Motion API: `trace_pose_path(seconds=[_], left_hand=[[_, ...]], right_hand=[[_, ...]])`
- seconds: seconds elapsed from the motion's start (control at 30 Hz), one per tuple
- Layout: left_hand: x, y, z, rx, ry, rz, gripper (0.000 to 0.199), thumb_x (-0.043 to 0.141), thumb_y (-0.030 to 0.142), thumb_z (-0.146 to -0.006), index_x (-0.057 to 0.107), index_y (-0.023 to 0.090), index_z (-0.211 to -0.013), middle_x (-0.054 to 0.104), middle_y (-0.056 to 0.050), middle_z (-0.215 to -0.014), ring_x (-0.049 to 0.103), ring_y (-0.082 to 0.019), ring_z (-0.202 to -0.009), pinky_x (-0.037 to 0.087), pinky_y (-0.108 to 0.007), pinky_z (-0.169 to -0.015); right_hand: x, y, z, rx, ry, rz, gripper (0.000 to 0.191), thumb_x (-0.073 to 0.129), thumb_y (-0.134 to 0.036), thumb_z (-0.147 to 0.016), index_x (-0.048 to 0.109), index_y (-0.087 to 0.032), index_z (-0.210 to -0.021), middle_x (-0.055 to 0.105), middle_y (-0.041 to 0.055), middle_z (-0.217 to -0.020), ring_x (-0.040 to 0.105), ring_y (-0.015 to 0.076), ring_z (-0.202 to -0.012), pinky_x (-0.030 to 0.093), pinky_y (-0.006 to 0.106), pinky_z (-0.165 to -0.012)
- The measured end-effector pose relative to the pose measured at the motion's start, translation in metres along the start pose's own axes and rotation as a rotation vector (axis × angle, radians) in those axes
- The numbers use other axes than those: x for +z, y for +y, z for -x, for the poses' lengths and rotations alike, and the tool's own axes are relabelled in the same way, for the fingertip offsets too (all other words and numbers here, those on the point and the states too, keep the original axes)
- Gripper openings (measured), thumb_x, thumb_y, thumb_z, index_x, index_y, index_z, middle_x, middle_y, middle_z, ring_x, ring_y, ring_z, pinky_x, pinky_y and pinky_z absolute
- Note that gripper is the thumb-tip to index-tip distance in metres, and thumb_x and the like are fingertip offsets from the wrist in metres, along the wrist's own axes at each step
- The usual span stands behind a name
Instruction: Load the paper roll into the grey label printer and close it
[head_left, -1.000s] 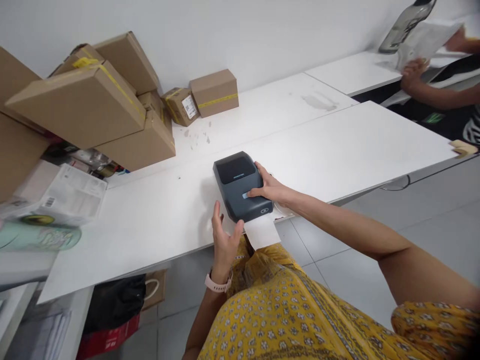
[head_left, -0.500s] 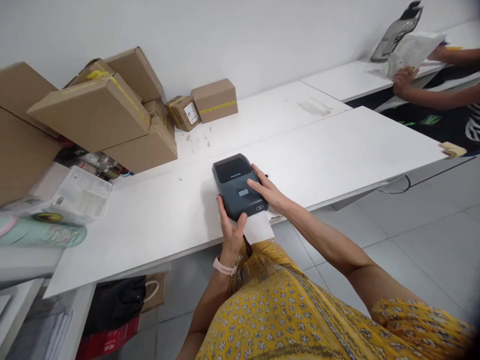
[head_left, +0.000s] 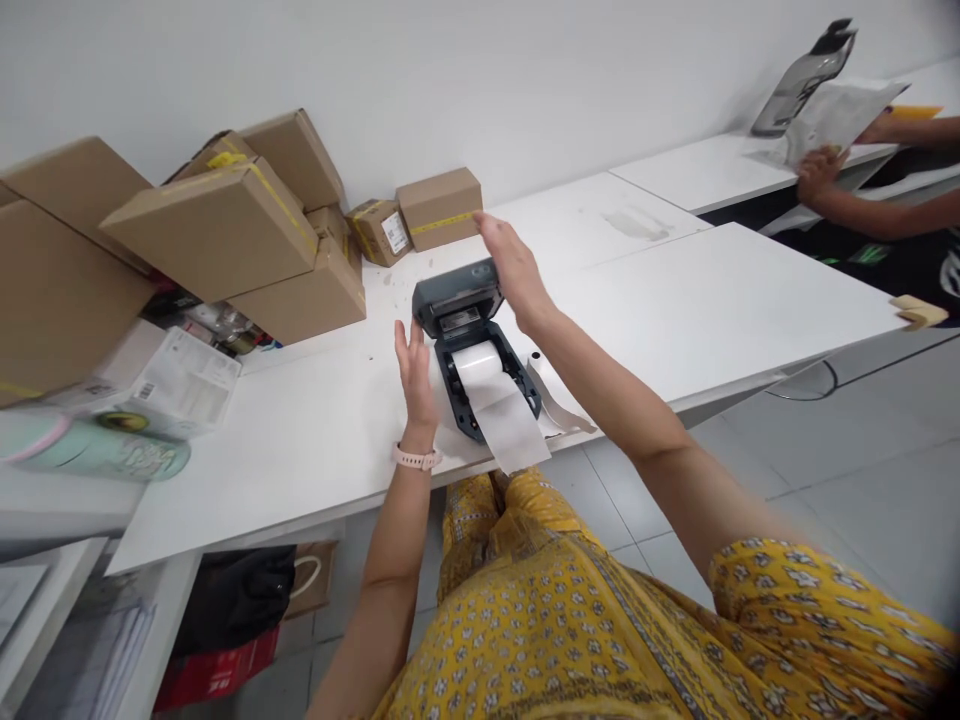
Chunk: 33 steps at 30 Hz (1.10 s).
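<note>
A dark grey label printer [head_left: 534,398] sits near the table's front edge with its lid [head_left: 450,290] tilted up. Inside it lies a roll of white label paper [head_left: 477,362], and a strip of labels [head_left: 510,428] hangs forward over the edge. My right hand [head_left: 517,270] rests against the lid's right side, fingers stretched; its thumb is hidden. My left hand [head_left: 417,378], with a pink watch band at the wrist, has its fingers apart at the lid's left corner; whether they touch cannot be told. To the printer's right lies a curled strip of backing paper [head_left: 556,395].
Cardboard boxes [head_left: 217,230] are stacked at the left, with two smaller boxes [head_left: 439,210] by the wall. A mint bottle [head_left: 112,450] lies at the far left. At right, a co-worker's hand [head_left: 821,172] holds a plastic bag [head_left: 840,118] near a large bottle [head_left: 801,85].
The printer's lid has swung up and back, baring the paper roll. My right hand has moved up with the lid; my left hand has shifted left and up, its fingers straightened.
</note>
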<state>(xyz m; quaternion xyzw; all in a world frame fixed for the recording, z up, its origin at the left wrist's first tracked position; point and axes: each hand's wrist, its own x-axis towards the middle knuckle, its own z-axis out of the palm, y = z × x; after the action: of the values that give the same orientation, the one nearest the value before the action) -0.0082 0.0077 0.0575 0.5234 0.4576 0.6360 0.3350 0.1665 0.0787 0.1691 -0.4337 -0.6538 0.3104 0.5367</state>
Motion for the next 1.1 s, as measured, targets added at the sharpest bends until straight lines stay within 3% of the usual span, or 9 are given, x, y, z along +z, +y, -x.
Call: trace_pose_path(seconds=[0.1, 0.2, 0.43, 0.53, 0.63, 0.73, 0.8, 0.87, 1.1], left_hand=[[0.002, -0.025, -0.004, -0.197, 0.055, -0.174, 0.09, 0.064, 0.039, -0.096, 0.014, 0.024, -0.17, 0.018, -0.012, -0.18, 0.019, -0.023, -0.167, 0.021, -0.04, -0.135], [0.003, -0.053, 0.007, -0.393, 0.0, -0.253, 0.093, 0.066, 0.026, -0.092, 0.014, 0.019, -0.169, 0.026, -0.017, -0.178, 0.029, -0.025, -0.164, 0.026, -0.041, -0.133], [0.001, -0.066, 0.016, -0.304, -0.055, -0.254, 0.085, 0.066, 0.016, -0.085, 0.033, 0.021, -0.163, 0.046, -0.014, -0.168, 0.047, -0.027, -0.154, 0.037, -0.042, -0.128], [0.002, -0.061, 0.015, -0.307, -0.036, -0.264, 0.085, 0.067, 0.015, -0.083, 0.036, 0.023, -0.162, 0.05, -0.013, -0.165, 0.05, -0.027, -0.151, 0.04, -0.043, -0.126], [0.004, -0.056, 0.017, -0.321, -0.021, -0.286, 0.086, 0.067, 0.014, -0.08, 0.038, 0.023, -0.161, 0.055, -0.012, -0.161, 0.057, -0.029, -0.144, 0.045, -0.044, -0.122], [0.007, -0.052, 0.019, -0.345, 0.003, -0.345, 0.084, 0.067, 0.013, -0.08, 0.042, 0.025, -0.159, 0.061, -0.01, -0.156, 0.06, -0.031, -0.14, 0.047, -0.048, -0.12], [0.008, -0.049, 0.019, -0.362, 0.023, -0.39, 0.084, 0.066, 0.012, -0.079, 0.043, 0.026, -0.159, 0.062, -0.009, -0.154, 0.059, -0.032, -0.141, 0.045, -0.051, -0.122], [0.01, -0.045, 0.018, -0.385, 0.026, -0.412, 0.084, 0.063, 0.011, -0.08, 0.042, 0.024, -0.16, 0.062, -0.01, -0.154, 0.059, -0.032, -0.142, 0.043, -0.052, -0.123], [0.012, -0.036, 0.016, -0.446, 0.031, -0.481, 0.089, 0.061, 0.007, -0.078, 0.04, 0.022, -0.163, 0.062, -0.012, -0.154, 0.056, -0.037, -0.145, 0.041, -0.051, -0.124]], right_hand=[[0.023, -0.01, -0.028, -0.034, 0.143, 0.192, 0.046, 0.031, -0.045, -0.113, 0.059, -0.02, -0.139, 0.067, 0.0052, -0.143, 0.057, 0.0228, -0.14, 0.033, 0.045, -0.128], [0.035, -0.011, -0.054, -0.003, 0.136, 0.283, 0.043, 0.031, -0.042, -0.115, 0.055, -0.017, -0.14, 0.069, 0.0086, -0.137, 0.061, 0.0247, -0.133, 0.038, 0.048, -0.123], [0.044, 0.004, -0.113, 0.122, 0.045, 0.395, 0.059, 0.027, -0.056, -0.114, 0.066, -0.011, -0.112, 0.072, 0.0149, -0.115, 0.064, 0.0347, -0.127, 0.042, 0.059, -0.117], [0.037, 0.001, -0.104, 0.048, 0.018, 0.33, 0.052, 0.032, -0.053, -0.113, 0.058, -0.015, -0.138, 0.067, 0.0133, -0.138, 0.056, 0.0296, -0.138, 0.037, 0.052, -0.123], [0.023, 0.003, -0.058, -0.21, 0.047, 0.308, 0.046, 0.036, -0.054, -0.11, 0.053, -0.031, -0.146, 0.063, 0.0033, -0.146, 0.045, 0.0225, -0.145, 0.032, 0.042, -0.128], [0.011, 0.025, -0.006, -0.309, -0.286, 0.395, 0.037, 0.045, -0.047, -0.104, 0.07, -0.028, -0.122, 0.071, 0.0082, -0.13, 0.059, 0.0316, -0.132, 0.044, 0.051, -0.117], [0.008, 0.047, 0.014, -0.24, -0.61, 0.496, 0.036, 0.062, -0.038, -0.092, 0.071, -0.025, -0.124, 0.072, 0.011, -0.134, 0.063, 0.0374, -0.13, 0.049, 0.054, -0.11], [0.011, 0.067, 0.018, -0.142, -0.854, 0.623, 0.058, 0.073, -0.029, -0.081, 0.066, -0.023, -0.138, 0.068, 0.0145, -0.144, 0.061, 0.0421, -0.134, 0.049, 0.055, -0.11], [0.047, 0.084, 0.003, -0.171, -1.171, 0.959, 0.099, 0.085, -0.028, -0.066, 0.048, -0.015, -0.158, 0.061, 0.0234, -0.151, 0.057, 0.0473, -0.139, 0.046, 0.056, -0.114]])
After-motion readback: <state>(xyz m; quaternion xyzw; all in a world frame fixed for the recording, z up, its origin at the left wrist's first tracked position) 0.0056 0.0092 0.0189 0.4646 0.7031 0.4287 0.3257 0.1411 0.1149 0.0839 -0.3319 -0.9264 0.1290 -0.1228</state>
